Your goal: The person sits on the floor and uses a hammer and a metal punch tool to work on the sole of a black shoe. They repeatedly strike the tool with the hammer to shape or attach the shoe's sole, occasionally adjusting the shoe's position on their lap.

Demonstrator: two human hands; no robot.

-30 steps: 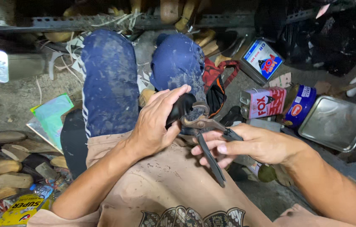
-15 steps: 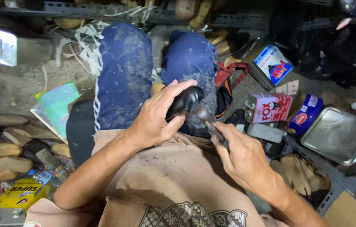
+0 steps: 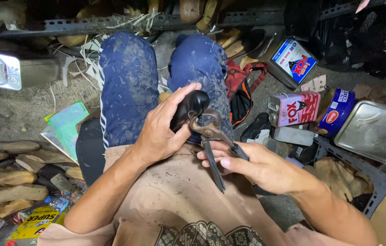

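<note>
In the head view, we hold a black shoe (image 3: pixel 192 110) in our left hand (image 3: pixel 158 132), fingers curled round its body and the thumb laid over the top, just above our lap and against the right knee of our blue trousers (image 3: pixel 129 86). Our right hand (image 3: pixel 256 166) grips the dark handles of a pair of lasting pincers (image 3: pixel 211 136), fingers closed about them; the rusty head of the tool touches the shoe at its lower edge, at about five o'clock from the shoe's middle. We judge the step in hand to be pulling the upper over its edge with the pincers. The next move, as we read it, calls for a firm bite on the leather and a steady hold by the left hand so the shoe does not twist.

The shoe looks glossy and dark, rounded at the visible end; most of it is hidden by our palm. We cannot tell whether the pincer jaws have closed on the material.

At three o'clock from the hands stand a pink tin can (image 3: pixel 295 108) and a metal tray (image 3: pixel 375 132); at nine o'clock lie worn soles (image 3: pixel 6 148).
</note>
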